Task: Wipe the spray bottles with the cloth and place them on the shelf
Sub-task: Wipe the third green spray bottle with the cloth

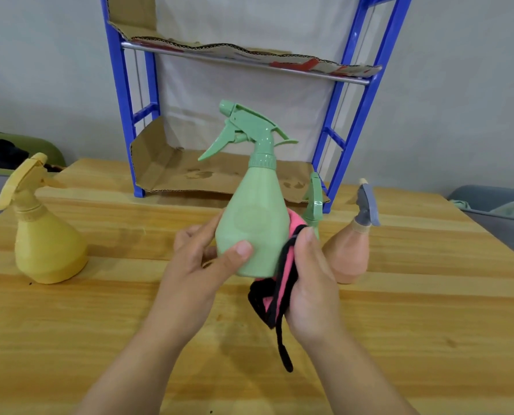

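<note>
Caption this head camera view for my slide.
Left hand holds a green spray bottle; right hand presses a pink cloth against it.

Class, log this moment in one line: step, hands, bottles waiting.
step: wiping green spray bottle; left hand: grips it; right hand: holds pink cloth against it; table: yellow bottle, peach bottle, second green bottle

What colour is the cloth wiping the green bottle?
Pink with black edging, seen in the head view: the cloth is pressed against the green bottle.

Upright green bottle (252,229), pink cloth (283,280) against its rt side
</note>
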Available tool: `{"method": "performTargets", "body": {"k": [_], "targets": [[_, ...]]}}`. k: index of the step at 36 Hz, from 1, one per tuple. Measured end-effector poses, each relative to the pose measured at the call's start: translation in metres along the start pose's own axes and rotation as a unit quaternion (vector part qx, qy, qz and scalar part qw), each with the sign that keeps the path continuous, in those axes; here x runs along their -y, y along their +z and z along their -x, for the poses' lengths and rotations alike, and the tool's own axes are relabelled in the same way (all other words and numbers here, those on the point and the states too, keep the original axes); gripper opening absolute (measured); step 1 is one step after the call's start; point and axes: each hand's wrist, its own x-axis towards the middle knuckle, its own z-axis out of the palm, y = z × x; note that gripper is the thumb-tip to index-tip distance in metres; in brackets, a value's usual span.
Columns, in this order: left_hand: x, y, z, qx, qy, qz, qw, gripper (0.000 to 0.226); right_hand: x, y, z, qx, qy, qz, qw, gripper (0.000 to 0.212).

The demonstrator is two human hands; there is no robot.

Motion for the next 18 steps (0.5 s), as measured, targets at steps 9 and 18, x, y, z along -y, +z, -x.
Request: {"method": "performTargets", "body": {"k": [9,18], "targets": [[0.002,0.000,0.003,-0.039,0.013,0.136,0.990,0.067,-0.005,0.009,0.001,-0.011,-0.093,0.120,0.988,0.072],[0.001,-0.009,0.003,0.050,-0.015,0.151,0.987,0.059,-0.004,0.006,-0.002,0.018,0.001,-0.058,0.998,0.058]]}}
